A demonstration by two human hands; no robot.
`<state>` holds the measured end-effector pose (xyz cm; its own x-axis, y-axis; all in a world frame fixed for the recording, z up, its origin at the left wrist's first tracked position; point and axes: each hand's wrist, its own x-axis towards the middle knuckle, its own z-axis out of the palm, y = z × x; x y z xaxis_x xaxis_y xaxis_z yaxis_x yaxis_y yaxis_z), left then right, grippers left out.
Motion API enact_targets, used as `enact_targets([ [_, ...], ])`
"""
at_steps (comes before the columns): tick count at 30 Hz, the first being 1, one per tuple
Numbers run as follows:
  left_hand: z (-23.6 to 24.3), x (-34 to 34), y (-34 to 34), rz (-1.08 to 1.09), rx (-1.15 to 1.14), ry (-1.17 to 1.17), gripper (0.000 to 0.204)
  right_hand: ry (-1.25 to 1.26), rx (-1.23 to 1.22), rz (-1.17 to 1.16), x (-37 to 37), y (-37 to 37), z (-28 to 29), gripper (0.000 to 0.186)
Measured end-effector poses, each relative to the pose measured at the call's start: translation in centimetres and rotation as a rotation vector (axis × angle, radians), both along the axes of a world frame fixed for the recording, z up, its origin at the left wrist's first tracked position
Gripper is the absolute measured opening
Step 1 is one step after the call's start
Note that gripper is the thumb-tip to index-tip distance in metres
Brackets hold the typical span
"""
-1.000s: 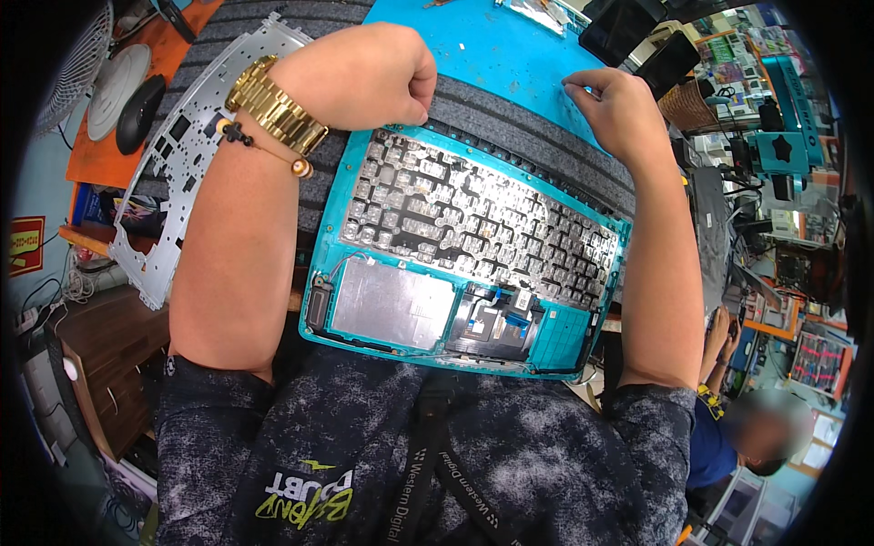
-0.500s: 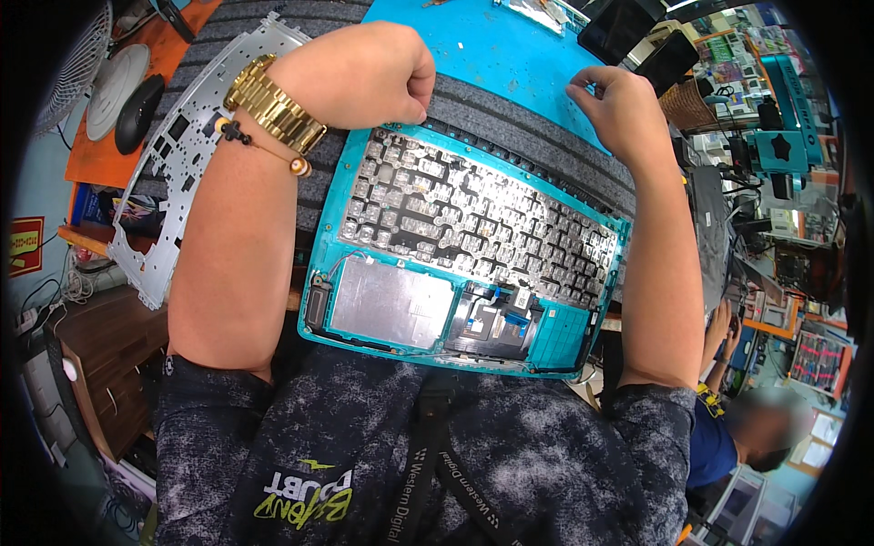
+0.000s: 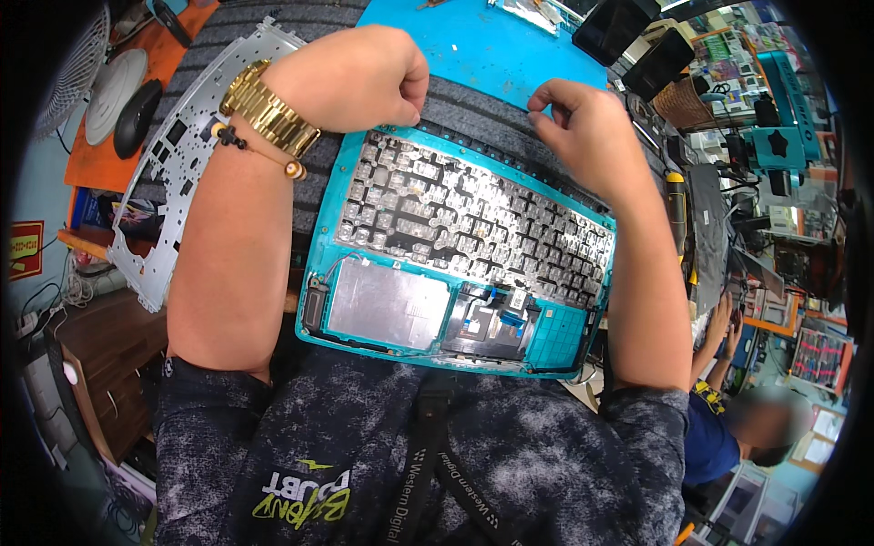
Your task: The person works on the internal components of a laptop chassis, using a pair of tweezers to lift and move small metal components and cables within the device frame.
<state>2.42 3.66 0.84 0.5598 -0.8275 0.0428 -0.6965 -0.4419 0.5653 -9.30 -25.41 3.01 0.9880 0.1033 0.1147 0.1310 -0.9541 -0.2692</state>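
Note:
A teal laptop palm-rest housing (image 3: 560, 332) lies underside up before me, with a silvery keyboard layer (image 3: 469, 218) full of key cut-outs. My left hand (image 3: 369, 82), wearing a gold watch and bead bracelet, rests at its upper left edge, fingers curled down; their tips and anything in them are hidden. My right hand (image 3: 583, 136) hovers above the upper right edge with thumb and fingers bent closely together; I cannot make out anything in them. A perforated silver metal plate (image 3: 155, 218) lies left of my left arm.
Grey ribbed cloth (image 3: 478, 118) and a blue mat (image 3: 473, 50) are beyond the housing. A mouse (image 3: 137, 118) and fan (image 3: 77, 73) stand left. Black devices (image 3: 605, 32) and a yellow-black tool (image 3: 675, 209) are right. A co-worker (image 3: 715, 437) works at the lower right.
My right hand has moved left and slightly down toward the housing, uncovering the yellow-black tool beside my forearm. My left hand has shifted only slightly.

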Motion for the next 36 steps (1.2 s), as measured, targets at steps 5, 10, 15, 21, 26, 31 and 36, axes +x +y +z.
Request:
enact_targets([
  [5,0.2,0.0,-0.1,0.01,0.015,0.014,0.015,0.013,0.0,-0.038,0.6,1.1,-0.9,0.018],
  [10,0.3,0.0,0.0,0.012,0.032,0.036,0.015,-0.023,0.083,-0.112,0.2,1.0,-0.1,0.017],
  [15,0.3,-0.1,-0.1,0.012,0.022,0.02,0.016,0.006,0.044,-0.106,-1.0,0.9,0.9,0.02],
  [21,0.4,-0.1,0.0,0.007,0.019,0.015,0.016,-0.141,-0.003,-0.012,-1.3,0.4,-1.0,0.017],
  [26,0.2,-0.1,-0.1,0.01,0.014,0.005,0.015,-0.149,-0.048,-0.038,-1.8,0.1,-2.1,0.015],
  [31,0.0,0.0,-0.1,0.007,-0.001,-0.004,0.015,-0.136,-0.047,-0.067,-1.7,0.2,-2.5,0.016],
  [36,-0.1,0.1,0.0,0.01,0.004,0.008,0.014,-0.146,-0.07,-0.051,-1.5,0.2,-2.5,0.015],
])
